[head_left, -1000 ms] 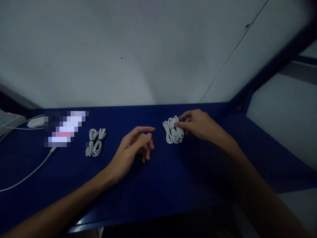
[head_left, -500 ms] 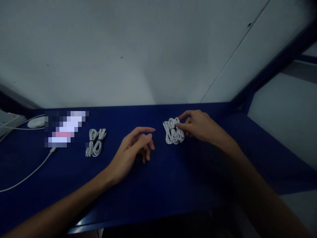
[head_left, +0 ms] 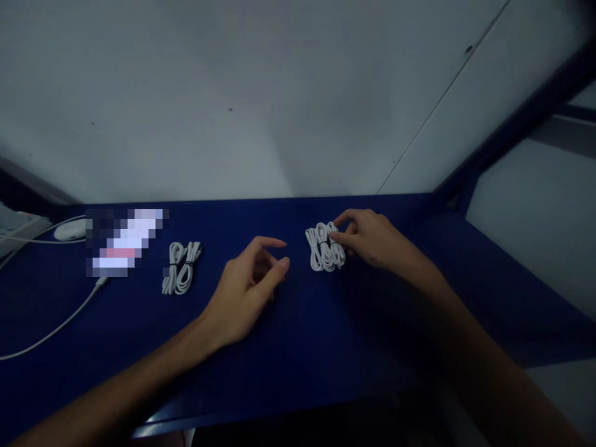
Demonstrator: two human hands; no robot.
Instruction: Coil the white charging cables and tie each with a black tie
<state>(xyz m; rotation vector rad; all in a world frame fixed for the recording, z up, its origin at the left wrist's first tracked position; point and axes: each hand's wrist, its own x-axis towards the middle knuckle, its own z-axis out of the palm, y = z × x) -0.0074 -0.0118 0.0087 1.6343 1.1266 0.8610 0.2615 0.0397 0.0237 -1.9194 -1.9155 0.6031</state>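
Note:
Three white cable bundles (head_left: 322, 248), tied with black ties, lie side by side on the blue table (head_left: 279, 379). The thumb and forefinger of my right hand (head_left: 367, 236) are closed on the rightmost bundle. My left hand (head_left: 249, 282) hovers to the left of these bundles, thumb and forefinger apart, holding nothing. Further left lie two more white cable bundles (head_left: 181, 267), also tied with black ties and set close together. Nothing touches that left pair.
A lit phone (head_left: 128, 242), pixelated in the picture, lies at the far left with a white cable (head_left: 69, 320) plugged in. Beside it is a white rounded object (head_left: 69, 230). A pale wall (head_left: 233, 155) rises behind the table, and blue frame bars stand at the right.
My left hand has turned slightly, and its thumb has moved a little right while its other fingers have curled out of sight. My right hand stays at the rightmost bundle.

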